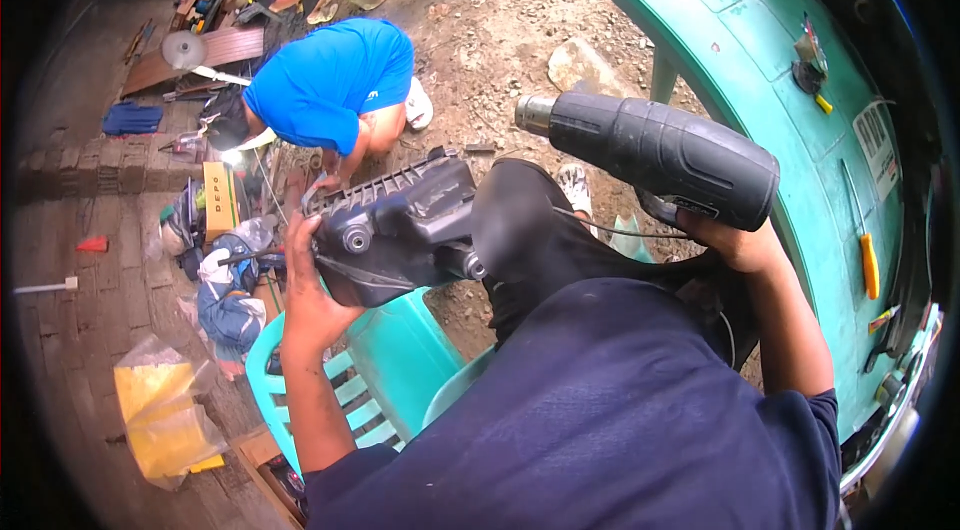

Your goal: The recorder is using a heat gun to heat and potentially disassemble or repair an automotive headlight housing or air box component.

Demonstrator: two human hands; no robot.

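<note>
Probably for heating, the left grip [311,295] clasps the black housing [395,245] and the right grip [738,242] the heat gun [660,150], whose nozzle [535,116] next needs aiming.

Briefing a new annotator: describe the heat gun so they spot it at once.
Find the big green table along the right side. Overlapping its left edge in the view is the black, pistol-shaped heat gun, gripped in the person's right hand. Its silver metal nozzle, pointing left, sets it apart from the black plastic housing in the left hand.
</note>
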